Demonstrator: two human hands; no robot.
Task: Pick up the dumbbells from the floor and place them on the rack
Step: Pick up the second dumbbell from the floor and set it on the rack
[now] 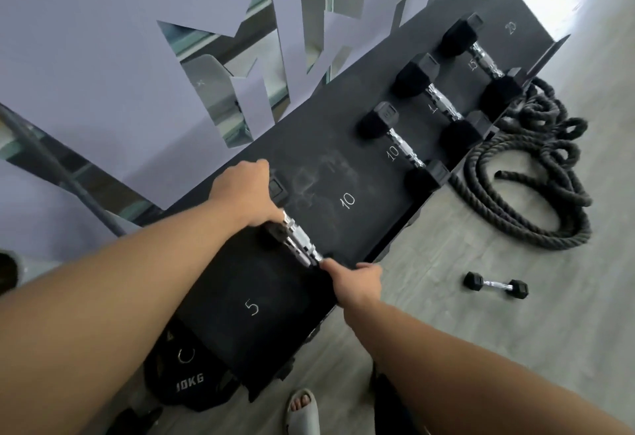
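Both hands sit on one dumbbell [299,244] at frame centre: my left hand [245,194] is curled over its far head, and my right hand [357,280] is closed around the near end, whose head it hides. The chromed handle shows between them, lying on the black rack [343,166] between the chalked "5" and "10". I cannot tell whether its weight is already on the shelf. Three more hex dumbbells [402,146] rest in a row on the rack toward the upper right. One small dumbbell [494,285] lies on the grey floor [481,331] at right centre, just below a coiled battle rope [529,176]; a 10KG plate [187,376] shows at lower left. I judge these pieces rigid and dense, with grippy rubber heads and a slicker but knurled handle. The floor dumbbell looks light enough for one hand wrapped around the handle's middle, kept level so neither head swings down.
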